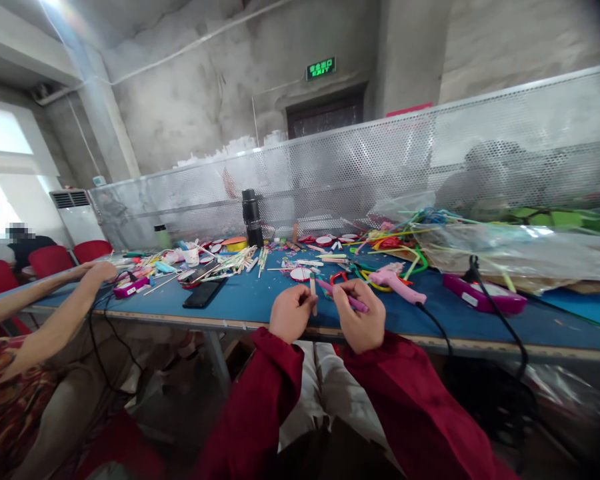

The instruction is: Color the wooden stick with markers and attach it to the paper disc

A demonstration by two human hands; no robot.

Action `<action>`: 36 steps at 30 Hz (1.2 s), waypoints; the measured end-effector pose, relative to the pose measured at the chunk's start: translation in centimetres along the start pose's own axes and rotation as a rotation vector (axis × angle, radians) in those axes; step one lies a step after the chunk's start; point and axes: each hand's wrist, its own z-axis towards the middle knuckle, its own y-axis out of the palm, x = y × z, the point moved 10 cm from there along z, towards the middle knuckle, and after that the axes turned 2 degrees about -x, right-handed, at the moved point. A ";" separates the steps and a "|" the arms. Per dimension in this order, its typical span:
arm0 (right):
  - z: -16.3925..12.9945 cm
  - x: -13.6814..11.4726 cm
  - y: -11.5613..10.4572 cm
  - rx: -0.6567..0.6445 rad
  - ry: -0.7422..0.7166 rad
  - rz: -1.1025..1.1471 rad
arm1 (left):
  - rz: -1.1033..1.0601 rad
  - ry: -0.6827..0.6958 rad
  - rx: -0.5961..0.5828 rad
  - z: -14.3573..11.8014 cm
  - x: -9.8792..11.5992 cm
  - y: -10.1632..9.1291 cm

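Between the fingers of my left hand (291, 313) a flat wooden craft stick (313, 287) stands nearly upright. My right hand (363, 315) grips a purple pen (356, 304), its tip pointing left toward the stick. Whether the tip touches the wood I cannot tell. Both hands are just over the front edge of the blue table (250, 307). A pink glue gun (399, 285) lies to the right of my right hand, its black cord running off the edge. Behind my hands lies a small round white piece with a red rim (301, 274).
A black phone (205, 293), a black thermos (252, 219) and bundled sticks (240, 261) are to the left. On the right are a purple box (485, 294) with a cable and plastic bags (545, 250). A co-worker's arms (65, 300) reach over the table at far left.
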 end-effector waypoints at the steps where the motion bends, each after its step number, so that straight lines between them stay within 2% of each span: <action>1: 0.0 -0.1 0.0 0.000 -0.002 -0.008 | -0.001 -0.001 -0.001 0.0 0.0 0.0; 24: 0.0 -0.8 -0.1 0.001 -0.029 -0.041 | 0.015 -0.022 0.001 -0.1 0.0 0.0; 36: 0.0 -1.3 0.0 0.007 -0.098 -0.045 | 0.010 -0.004 -0.004 -0.1 0.2 -0.1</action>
